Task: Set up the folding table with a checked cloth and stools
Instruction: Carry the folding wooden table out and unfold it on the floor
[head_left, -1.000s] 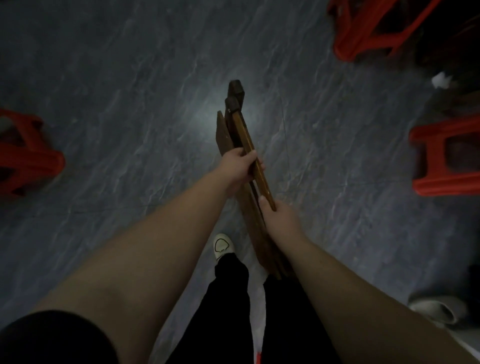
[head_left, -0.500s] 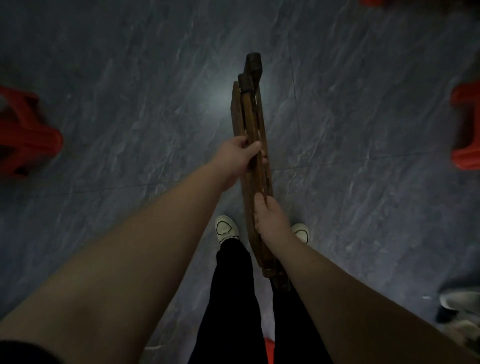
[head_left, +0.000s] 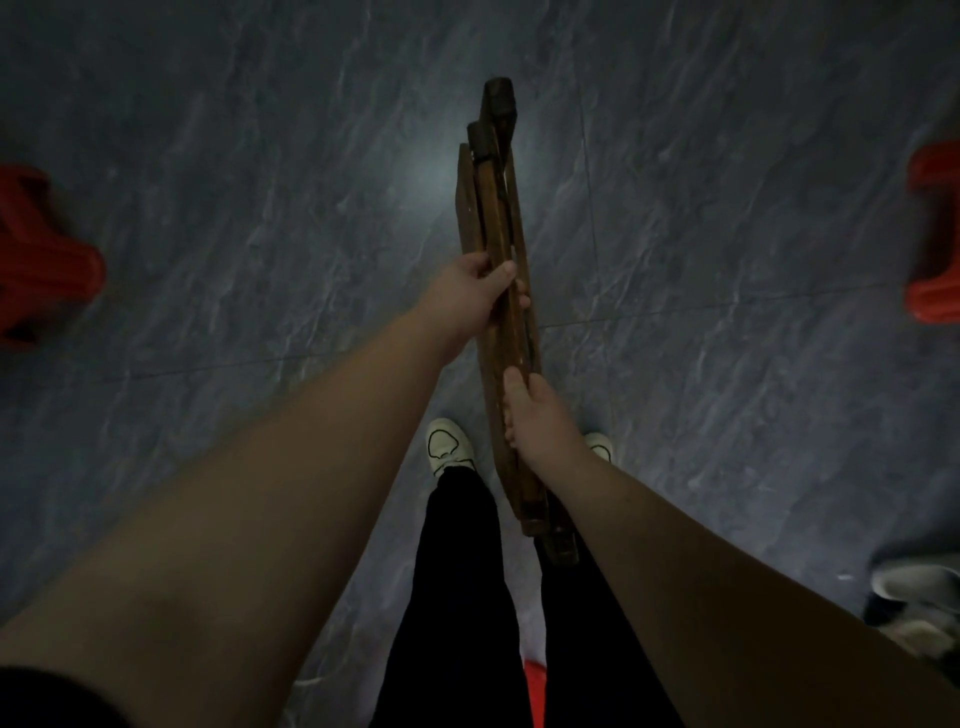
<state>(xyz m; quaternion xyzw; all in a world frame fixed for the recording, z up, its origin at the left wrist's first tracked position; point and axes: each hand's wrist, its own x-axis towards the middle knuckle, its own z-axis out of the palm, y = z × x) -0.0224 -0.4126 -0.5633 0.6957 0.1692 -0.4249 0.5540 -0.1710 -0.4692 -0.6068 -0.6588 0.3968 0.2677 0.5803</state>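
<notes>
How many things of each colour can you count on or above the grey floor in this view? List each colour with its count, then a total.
Red: 3, a stool at the left edge, a stool at the right edge, a red item at the bottom edge
Brown: 1, folded wooden table
White: 2, shoes
Total: 6

Dim room; grey marbled tile floor (head_left: 260, 208); pale light glare (head_left: 431, 171) at centre.

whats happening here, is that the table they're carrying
A person holds the folded wooden table edge-up over the grey floor, left hand gripping mid-frame and right hand nearer the body. It is not opened yet. Red stools sit off to both sides; no cloth is in view.
</notes>
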